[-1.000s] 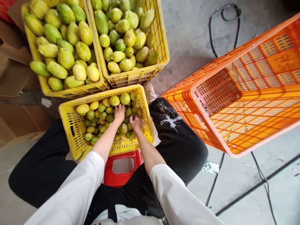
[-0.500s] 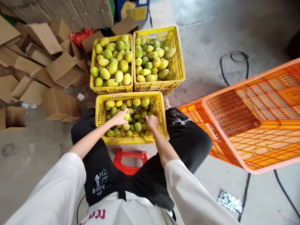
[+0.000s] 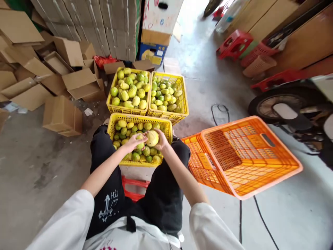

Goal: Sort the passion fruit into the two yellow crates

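Over the near yellow crate (image 3: 142, 164), filled with round yellow and green fruits, both hands are held close together. My left hand (image 3: 133, 143) is closed around a yellow-green fruit (image 3: 139, 143). In my right hand (image 3: 162, 141) is a larger pale yellow fruit (image 3: 152, 138), gripped from its right side; the left fingertips are at its left edge. The exact kind of fruit cannot be told. Some fruits in the crate are hidden by the hands.
Behind stand two more yellow crates, the left one (image 3: 127, 110) and the right one (image 3: 186, 100), holding similar fruits. An orange crate (image 3: 260, 194) is on the right. Cardboard boxes (image 3: 62, 116) pile up on the left. A red stool (image 3: 134, 196) shows between the knees; a wheel (image 3: 281, 100) stands far right.
My right hand has come up from among the fruits with a pale yellow fruit. Both hands have drawn together above the crate. The view has tilted up, showing more of the room.
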Demonstrator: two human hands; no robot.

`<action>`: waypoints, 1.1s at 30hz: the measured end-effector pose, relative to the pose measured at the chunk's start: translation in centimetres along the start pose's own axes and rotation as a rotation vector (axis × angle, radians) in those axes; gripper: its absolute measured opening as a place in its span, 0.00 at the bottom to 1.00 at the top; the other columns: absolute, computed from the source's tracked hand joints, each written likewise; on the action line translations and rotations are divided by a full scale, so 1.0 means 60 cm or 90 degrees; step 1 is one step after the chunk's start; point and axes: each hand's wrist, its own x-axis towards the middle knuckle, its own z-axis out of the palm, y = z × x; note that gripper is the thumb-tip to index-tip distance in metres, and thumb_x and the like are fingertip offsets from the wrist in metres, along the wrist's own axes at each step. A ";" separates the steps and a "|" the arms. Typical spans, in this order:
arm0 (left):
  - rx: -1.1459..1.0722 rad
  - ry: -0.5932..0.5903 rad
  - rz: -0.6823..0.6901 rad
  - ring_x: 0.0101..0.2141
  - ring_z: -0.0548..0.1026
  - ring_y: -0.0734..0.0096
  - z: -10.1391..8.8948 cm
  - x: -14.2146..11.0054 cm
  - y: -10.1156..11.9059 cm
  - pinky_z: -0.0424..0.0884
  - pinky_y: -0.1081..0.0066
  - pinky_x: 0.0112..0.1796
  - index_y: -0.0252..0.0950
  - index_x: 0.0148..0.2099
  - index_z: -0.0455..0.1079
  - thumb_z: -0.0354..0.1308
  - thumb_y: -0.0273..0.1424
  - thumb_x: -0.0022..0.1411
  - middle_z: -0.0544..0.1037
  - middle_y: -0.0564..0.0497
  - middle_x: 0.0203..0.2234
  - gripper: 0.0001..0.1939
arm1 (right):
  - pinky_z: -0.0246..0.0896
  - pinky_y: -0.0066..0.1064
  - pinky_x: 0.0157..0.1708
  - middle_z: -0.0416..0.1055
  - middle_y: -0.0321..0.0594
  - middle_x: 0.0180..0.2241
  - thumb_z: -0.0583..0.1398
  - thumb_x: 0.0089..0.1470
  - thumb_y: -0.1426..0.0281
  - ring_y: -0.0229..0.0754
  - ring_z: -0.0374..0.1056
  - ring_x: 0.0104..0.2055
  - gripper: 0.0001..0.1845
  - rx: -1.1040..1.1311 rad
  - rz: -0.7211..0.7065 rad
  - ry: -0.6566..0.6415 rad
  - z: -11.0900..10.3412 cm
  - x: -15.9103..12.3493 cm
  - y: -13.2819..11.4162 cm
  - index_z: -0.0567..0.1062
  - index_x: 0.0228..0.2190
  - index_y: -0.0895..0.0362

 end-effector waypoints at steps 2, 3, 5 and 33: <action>-0.003 0.062 -0.022 0.18 0.74 0.71 0.010 -0.001 -0.012 0.70 0.72 0.19 0.36 0.35 0.67 0.79 0.41 0.44 0.74 0.54 0.22 0.26 | 0.77 0.41 0.41 0.78 0.42 0.28 0.58 0.60 0.59 0.50 0.78 0.40 0.13 0.003 -0.015 0.028 -0.005 -0.003 0.024 0.75 0.33 0.54; 0.000 0.089 -0.027 0.18 0.74 0.71 0.014 -0.001 -0.017 0.70 0.72 0.19 0.36 0.34 0.67 0.78 0.40 0.45 0.74 0.54 0.22 0.25 | 0.77 0.40 0.41 0.78 0.42 0.28 0.57 0.59 0.58 0.50 0.78 0.40 0.13 -0.002 -0.029 0.059 -0.009 -0.001 0.032 0.75 0.33 0.54; 0.023 0.115 -0.036 0.18 0.74 0.71 0.018 -0.003 -0.021 0.71 0.72 0.19 0.36 0.34 0.67 0.78 0.38 0.45 0.74 0.55 0.21 0.24 | 0.77 0.40 0.42 0.78 0.42 0.29 0.59 0.58 0.58 0.51 0.78 0.40 0.13 -0.039 -0.016 0.086 -0.016 0.002 0.038 0.75 0.34 0.55; -0.303 0.186 -0.068 0.24 0.77 0.71 -0.002 -0.009 -0.038 0.77 0.73 0.28 0.35 0.36 0.67 0.63 0.31 0.59 0.75 0.51 0.23 0.08 | 0.78 0.44 0.41 0.80 0.42 0.33 0.64 0.54 0.61 0.51 0.80 0.41 0.13 -0.052 -0.087 -0.024 -0.023 0.009 0.041 0.73 0.40 0.54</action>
